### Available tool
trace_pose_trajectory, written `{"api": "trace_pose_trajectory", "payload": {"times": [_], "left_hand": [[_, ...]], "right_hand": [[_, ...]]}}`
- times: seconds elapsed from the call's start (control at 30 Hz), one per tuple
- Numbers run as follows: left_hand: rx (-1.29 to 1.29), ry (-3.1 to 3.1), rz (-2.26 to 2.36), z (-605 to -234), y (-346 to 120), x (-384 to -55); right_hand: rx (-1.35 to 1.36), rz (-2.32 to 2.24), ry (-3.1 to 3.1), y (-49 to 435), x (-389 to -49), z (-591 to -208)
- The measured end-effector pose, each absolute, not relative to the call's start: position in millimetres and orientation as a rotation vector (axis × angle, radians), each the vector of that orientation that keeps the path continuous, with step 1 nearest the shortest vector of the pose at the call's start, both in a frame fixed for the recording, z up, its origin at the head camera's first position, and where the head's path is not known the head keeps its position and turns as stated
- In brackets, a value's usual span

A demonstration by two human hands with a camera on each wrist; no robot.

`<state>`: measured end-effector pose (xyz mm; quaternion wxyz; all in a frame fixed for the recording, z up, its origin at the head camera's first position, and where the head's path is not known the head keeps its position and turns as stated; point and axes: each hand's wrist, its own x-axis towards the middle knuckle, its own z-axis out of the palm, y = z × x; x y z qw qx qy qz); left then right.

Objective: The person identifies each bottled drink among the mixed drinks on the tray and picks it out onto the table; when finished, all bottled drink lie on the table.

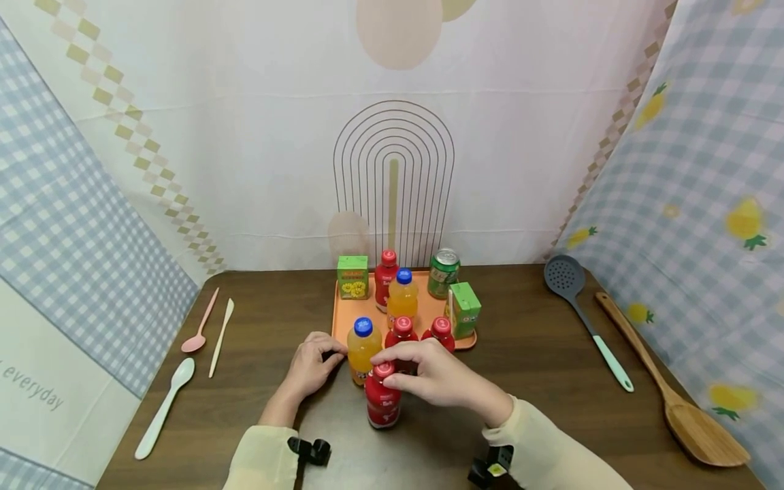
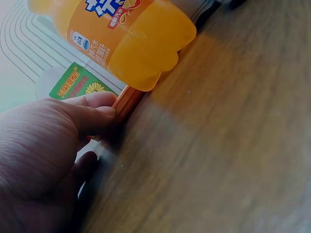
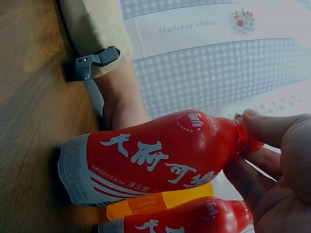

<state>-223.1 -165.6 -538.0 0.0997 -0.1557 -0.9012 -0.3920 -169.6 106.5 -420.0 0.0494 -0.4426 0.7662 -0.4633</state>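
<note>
My right hand [image 1: 437, 374] holds a red bottle [image 1: 383, 401] by its cap and neck, thumb and fingers around the top. In the right wrist view this red bottle [image 3: 150, 158] shows white lettering. My left hand [image 1: 309, 364] is at the front left corner of an orange tray [image 1: 344, 314]; in the left wrist view its thumb and finger pinch the tray rim [image 2: 127, 99]. An orange drink bottle [image 1: 364, 347] with a blue cap stands between the hands, by the tray's front edge. Two more red bottles [image 1: 402, 331] [image 1: 442, 331] stand behind my right hand, partly hidden.
Farther back on the tray are a red bottle [image 1: 386, 278], an orange drink bottle [image 1: 403, 299], a green can [image 1: 444, 273] and two green drink cartons [image 1: 353, 278] [image 1: 465, 307]. Spoons [image 1: 165, 408] and a knife [image 1: 221, 338] lie left; a skimmer [image 1: 578, 299] and wooden spatula [image 1: 667, 395] lie right.
</note>
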Motion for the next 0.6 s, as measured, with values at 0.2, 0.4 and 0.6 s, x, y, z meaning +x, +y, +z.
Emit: {"api": "trace_pose_trajectory", "payload": {"times": [0.2,0.4,0.6], "left_hand": [[-0.472,-2.658,-1.15,-538,-167,-223],[-0.493,-2.628,-1.141,-537,-166,-223],[-0.501,-2.627,-1.145,-537,-166,-223]], "right_hand": [[-1.262,-1.412,2.36,99,-171,-418],[-1.245,-1.425,2.366,92,-162,-402],[-1.293,-1.427,2.364,90,-168,-411]]}}
